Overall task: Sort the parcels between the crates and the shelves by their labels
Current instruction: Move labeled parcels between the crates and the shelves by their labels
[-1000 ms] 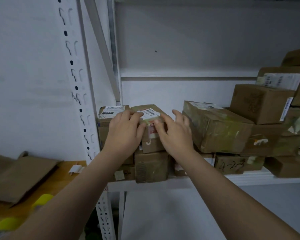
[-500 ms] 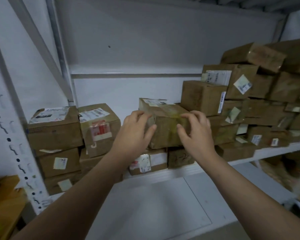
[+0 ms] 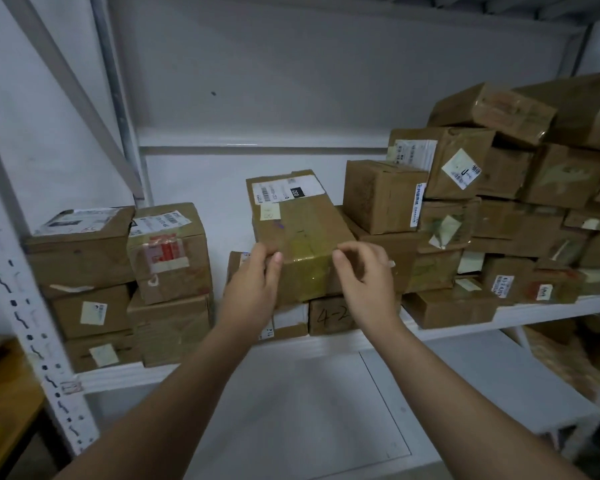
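1. Parcel [image 3: 298, 233], brown and long, in the middle of the shelf [image 3: 326, 344], lying on top of lower boxes [image 3: 329, 317], one marked "4-2".
2. White label [image 3: 288, 192] on the far end of its top.
3. Left hand [image 3: 250, 289] at the near left corner, fingers [image 3: 262, 252] curled round the side, thumb on the near face, gripping the parcel.
4. Right hand [image 3: 368, 285] at the near right corner, fingers [image 3: 361, 252] curled over the edge, gripping too.
5. Two stacks of boxes [image 3: 167, 251] to the left, apart from the parcel.
6. Big pile of boxes [image 3: 499, 202] to the right, just beside it.
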{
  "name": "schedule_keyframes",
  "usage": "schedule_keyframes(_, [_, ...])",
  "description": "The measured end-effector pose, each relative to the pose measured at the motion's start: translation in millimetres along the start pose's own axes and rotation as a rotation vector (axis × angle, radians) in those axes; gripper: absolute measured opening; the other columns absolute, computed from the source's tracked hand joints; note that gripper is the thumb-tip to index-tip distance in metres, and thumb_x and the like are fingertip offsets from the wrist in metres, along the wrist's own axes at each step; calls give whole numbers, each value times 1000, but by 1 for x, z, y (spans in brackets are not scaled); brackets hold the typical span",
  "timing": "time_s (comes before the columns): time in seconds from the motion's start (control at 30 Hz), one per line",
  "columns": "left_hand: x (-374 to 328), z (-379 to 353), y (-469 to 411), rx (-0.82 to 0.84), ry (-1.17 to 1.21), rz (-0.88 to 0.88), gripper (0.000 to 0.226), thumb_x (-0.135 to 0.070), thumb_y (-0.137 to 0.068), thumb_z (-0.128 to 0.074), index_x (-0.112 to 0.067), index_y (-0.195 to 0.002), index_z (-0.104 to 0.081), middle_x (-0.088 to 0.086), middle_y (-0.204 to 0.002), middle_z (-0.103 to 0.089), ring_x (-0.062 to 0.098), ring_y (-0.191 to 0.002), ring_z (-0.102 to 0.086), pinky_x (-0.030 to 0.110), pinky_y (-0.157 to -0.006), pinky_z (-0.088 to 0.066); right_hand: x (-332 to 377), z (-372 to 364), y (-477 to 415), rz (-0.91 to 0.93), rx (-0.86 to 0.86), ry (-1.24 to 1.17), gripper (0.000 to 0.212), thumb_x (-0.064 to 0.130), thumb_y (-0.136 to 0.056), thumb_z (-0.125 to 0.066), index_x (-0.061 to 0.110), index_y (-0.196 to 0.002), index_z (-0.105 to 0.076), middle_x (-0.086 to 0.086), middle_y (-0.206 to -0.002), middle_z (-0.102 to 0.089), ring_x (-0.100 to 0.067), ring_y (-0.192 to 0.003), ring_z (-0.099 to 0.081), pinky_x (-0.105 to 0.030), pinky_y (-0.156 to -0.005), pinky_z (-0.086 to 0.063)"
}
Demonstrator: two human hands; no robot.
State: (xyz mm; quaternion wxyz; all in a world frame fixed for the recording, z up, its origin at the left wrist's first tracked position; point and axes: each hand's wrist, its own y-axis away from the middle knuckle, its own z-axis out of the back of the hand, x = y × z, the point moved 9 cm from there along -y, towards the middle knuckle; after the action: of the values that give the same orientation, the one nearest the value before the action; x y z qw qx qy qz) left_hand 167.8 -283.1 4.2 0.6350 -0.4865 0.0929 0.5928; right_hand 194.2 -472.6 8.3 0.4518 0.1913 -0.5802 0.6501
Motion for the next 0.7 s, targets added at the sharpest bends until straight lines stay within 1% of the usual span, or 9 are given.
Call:
schedule_keyframes(0.1, [13,4,18,-126,126,89,10,-33,-99,-44,-23,-98,-45,-13,-86,-56,3,-79,-56,26,-64,-46,-9,0,9,-74,-41,-111,28,37,-88,-65,26,-109,-51,3,-115,-47,-12,-105,-51,-35,-95,-47])
schedule_keyframes(0.17, [18,6,29,-190,250,141,9,-23,-97,-51,-18,-99,-43,-12,-83,-54,-9,-70,-57,10,-56,-43,-19,-4,13,-149,-21,-158,50,41,-85,-67,22,-126,-46,-2,-122,-46,-15,-108,-51,-34,-95,-47])
schedule_keyframes(0.23, [21,4,39,-204,412,162,21,-13,-95,-55,-17,-110,-42,-17,-96,-54,-20,-77,-57,4,-64,-46,-26,-6,18,-179,7,-121,61,41,-84,-70,17,-135,-45,-1,-126,-41,-12,-108,-49,-27,-94,-43])
schedule_keyframes(0.3, [22,3,50,-198,470,162,38,-10,-94,-56,-17,-128,-41,-23,-108,-53,-16,-92,-58,8,-75,-49,-31,-8,25,-178,29,-149,56,34,-82,-73,18,-131,-48,0,-127,-44,-10,-107,-51,-27,-93,-45])
schedule_keyframes(0.37, [19,4,61,-202,481,131,44,-7,-94,-54,-14,-136,-42,-22,-114,-56,-13,-100,-58,9,-79,-49,-35,-12,34,-184,67,-253,47,28,-81,-75,26,-120,-49,0,-122,-54,-7,-102,-58,-26,-87,-51])
schedule_keyframes(0.43, [18,7,70,-215,504,109,47,-5,-94,-53,-11,-139,-42,-9,-123,-58,-10,-106,-57,12,-86,-49,-35,-14,42,-181,82,-339,40,25,-81,-75,33,-107,-47,4,-111,-60,2,-92,-61,-16,-75,-51])
schedule_keyframes(0.53, [13,13,79,-225,543,62,47,-7,-95,-51,-17,-140,-43,1,-133,-53,2,-113,-57,27,-96,-50,-32,-6,47,-189,36,-441,37,27,-80,-76,28,-100,-46,1,-105,-63,3,-86,-64,-15,-71,-51])
schedule_keyframes(0.6, [9,16,82,-198,612,52,48,-11,-95,-53,-29,-139,-43,-6,-133,-55,6,-117,-56,29,-97,-49,-24,-2,50,-172,32,-498,36,25,-81,-75,25,-103,-46,-3,-106,-64,1,-88,-66,-16,-73,-52])
schedule_keyframes(0.7, [-1,19,87,-152,714,32,58,-25,-84,-62,-41,-134,-37,-20,-130,-56,1,-118,-54,19,-95,-47,-7,2,59,-98,25,-563,44,16,-84,-72,32,-115,-46,8,-116,-62,1,-103,-63,-17,-81,-52])
